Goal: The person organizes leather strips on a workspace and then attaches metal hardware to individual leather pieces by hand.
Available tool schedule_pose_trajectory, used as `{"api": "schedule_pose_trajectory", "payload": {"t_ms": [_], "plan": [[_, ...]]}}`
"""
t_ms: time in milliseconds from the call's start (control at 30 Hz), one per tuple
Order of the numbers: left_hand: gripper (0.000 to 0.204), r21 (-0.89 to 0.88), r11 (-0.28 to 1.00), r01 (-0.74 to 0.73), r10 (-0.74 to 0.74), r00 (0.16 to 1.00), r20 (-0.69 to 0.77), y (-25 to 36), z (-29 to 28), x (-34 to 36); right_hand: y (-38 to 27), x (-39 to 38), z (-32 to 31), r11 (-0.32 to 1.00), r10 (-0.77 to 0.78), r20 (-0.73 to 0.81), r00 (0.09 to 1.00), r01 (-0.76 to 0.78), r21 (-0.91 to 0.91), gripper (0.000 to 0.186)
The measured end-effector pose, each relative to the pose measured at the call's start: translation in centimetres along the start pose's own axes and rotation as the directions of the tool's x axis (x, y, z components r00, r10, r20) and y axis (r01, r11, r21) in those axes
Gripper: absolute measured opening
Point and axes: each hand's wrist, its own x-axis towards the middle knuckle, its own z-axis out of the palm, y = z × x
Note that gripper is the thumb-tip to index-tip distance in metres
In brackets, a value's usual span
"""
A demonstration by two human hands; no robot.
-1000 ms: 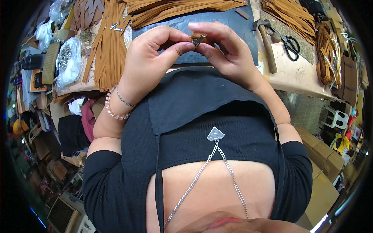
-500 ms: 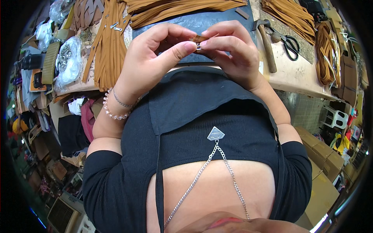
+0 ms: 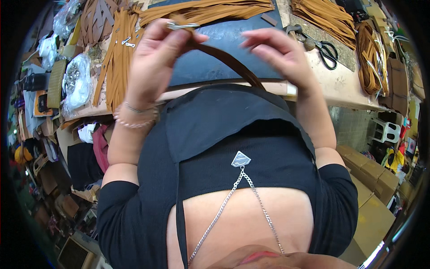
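Note:
My left hand (image 3: 156,56) is raised over the left part of the dark blue board (image 3: 210,62), pinching a brown zipper (image 3: 228,62). A silver zipper slider (image 3: 182,26) shows at the pinched end. From the fingers the strip curves down to the right, toward the board's near edge and my apron (image 3: 215,116). To the right, my right hand (image 3: 282,56) is apart from the zipper, its fingers loosely stretched and slightly blurred, with nothing seen in them. Two loose zipper pulls (image 3: 127,42) lie left of my left hand on brown strips.
Bundles of brown zipper strips lie at the back (image 3: 206,12), left (image 3: 121,67) and right (image 3: 324,18). Black-handled scissors (image 3: 329,56) and a hammer head (image 3: 293,29) lie beyond my right hand. A clear plastic bag of small metal parts (image 3: 77,80) sits at the left edge.
My hands have come apart. My left hand moved up and left with the zipper, whose length now shows; my right hand let go and opened, moving right in front of the hammer handle.

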Motion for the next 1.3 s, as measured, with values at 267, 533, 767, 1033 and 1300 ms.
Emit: {"api": "schedule_pose_trajectory", "payload": {"t_ms": [267, 533, 767, 1033, 1300], "plan": [[0.024, 0.560, 0.828, 0.005, 0.014, 0.999, -0.029, 11.3, -1.2, -2.6, 13.0, -12.3, -20.1, 0.204, 0.105, -0.612, 0.784, -0.620, -0.758, 0.041], [0.023, 0.252, 0.915, 0.316, -0.345, 0.935, 0.078, 4.0, 2.3, -1.7, 14.5, -12.2, -19.8, 0.085, -0.091, -0.501, 0.861, -0.495, -0.865, 0.047], [0.021, 0.410, 0.873, 0.263, -0.281, 0.960, -0.018, 2.7, 3.4, -1.8, 12.0, -11.0, -19.6, 0.170, 0.158, -0.768, 0.620, -0.783, -0.598, 0.042], [0.016, 0.342, 0.908, 0.242, -0.237, 0.970, -0.059, 1.8, 2.9, -1.4, 1.9, -7.0, -7.6, 0.914, 0.320, -0.354, 0.879, -0.187, 0.361, 0.071], [0.016, 0.357, 0.908, 0.217, -0.213, 0.976, -0.053, 2.7, 3.3, -1.2, -2.9, -3.7, 1.1, 0.958, 0.287, 0.163, 0.944, -0.287, -0.027, 0.074]]}}
